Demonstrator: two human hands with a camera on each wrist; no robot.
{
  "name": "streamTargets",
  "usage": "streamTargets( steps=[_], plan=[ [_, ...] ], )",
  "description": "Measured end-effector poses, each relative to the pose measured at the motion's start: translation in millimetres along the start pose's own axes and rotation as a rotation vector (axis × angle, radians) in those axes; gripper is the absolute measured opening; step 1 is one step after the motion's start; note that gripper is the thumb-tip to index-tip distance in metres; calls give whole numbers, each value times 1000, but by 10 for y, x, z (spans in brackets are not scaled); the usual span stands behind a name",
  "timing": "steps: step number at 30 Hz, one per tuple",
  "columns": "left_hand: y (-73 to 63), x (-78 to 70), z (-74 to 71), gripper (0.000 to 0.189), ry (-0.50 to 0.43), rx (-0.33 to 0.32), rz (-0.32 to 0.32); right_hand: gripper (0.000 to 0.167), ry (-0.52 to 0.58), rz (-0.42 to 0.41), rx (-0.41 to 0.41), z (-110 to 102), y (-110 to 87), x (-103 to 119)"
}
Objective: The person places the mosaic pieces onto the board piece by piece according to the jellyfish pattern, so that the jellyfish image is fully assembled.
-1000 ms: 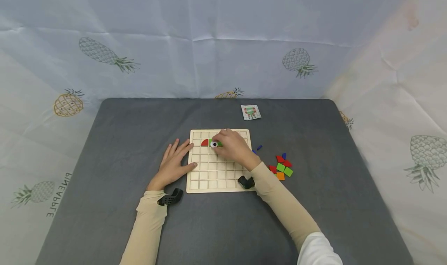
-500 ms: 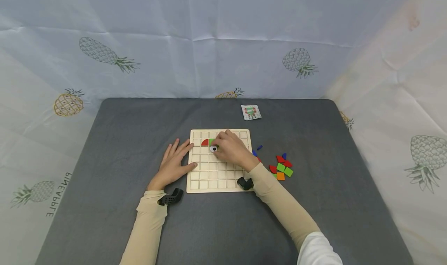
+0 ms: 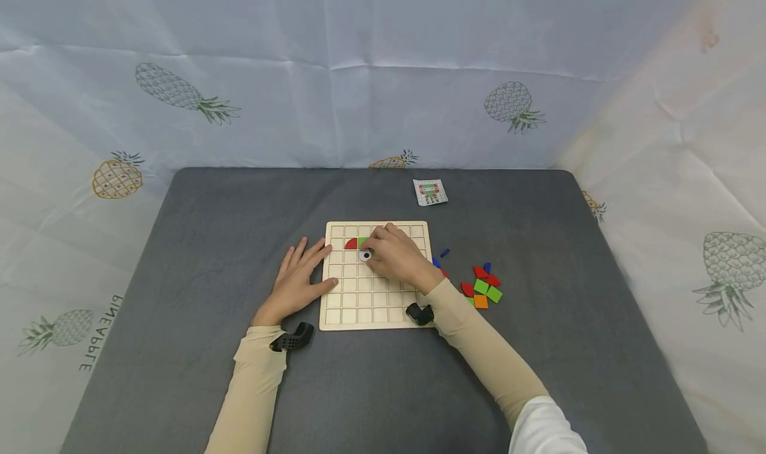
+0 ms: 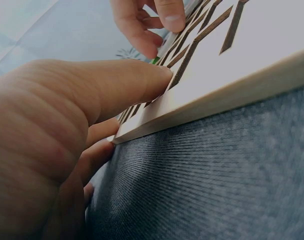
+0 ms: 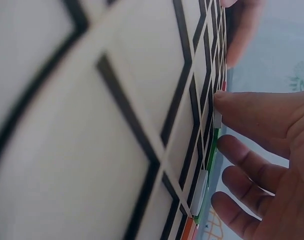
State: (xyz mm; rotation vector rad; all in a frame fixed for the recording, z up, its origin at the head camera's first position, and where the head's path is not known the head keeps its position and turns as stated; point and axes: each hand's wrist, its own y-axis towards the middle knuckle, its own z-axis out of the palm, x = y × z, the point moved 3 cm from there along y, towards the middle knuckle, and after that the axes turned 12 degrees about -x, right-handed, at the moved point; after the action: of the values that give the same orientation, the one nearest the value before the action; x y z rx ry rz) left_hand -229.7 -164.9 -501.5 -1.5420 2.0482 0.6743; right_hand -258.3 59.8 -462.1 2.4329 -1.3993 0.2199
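Observation:
My right hand [image 3: 397, 254] is over the upper part of a wooden grid board [image 3: 365, 317]. Its thumb and index finger pinch a round white eye piece [image 3: 365, 256] with a black centre, at the board's surface. Above that piece lie a red quarter-round tile [image 3: 351, 244] and a green square tile [image 3: 362, 242]; my fingers hide what is beside them. A second white piece [image 5: 199, 192] shows near the other fingers in the right wrist view. My left hand [image 3: 294, 291] rests spread at the board's left edge, thumb on the rim and fingertips along the side.
Right of the board lie loose red tiles [image 3: 492, 280], green tiles [image 3: 494, 294], an orange square [image 3: 481, 302] and small blue pieces [image 3: 445, 252]. A pattern card [image 3: 430, 193] lies behind the board on the grey table [image 3: 239, 208].
My right hand has drawn the eye piece a little toward me, off the row of coloured tiles to just below it. My left hand has stayed in place.

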Motion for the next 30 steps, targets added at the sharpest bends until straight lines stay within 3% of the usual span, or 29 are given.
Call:
streamTargets(
  steps=[17, 30],
  plan=[
    [5, -2, 8, 76, 4, 5, -1, 28, 24, 12, 40, 20, 8, -6],
    [8, 6, 19, 76, 14, 5, -2, 31, 79, -14, -7, -44, -24, 7]
  ],
)
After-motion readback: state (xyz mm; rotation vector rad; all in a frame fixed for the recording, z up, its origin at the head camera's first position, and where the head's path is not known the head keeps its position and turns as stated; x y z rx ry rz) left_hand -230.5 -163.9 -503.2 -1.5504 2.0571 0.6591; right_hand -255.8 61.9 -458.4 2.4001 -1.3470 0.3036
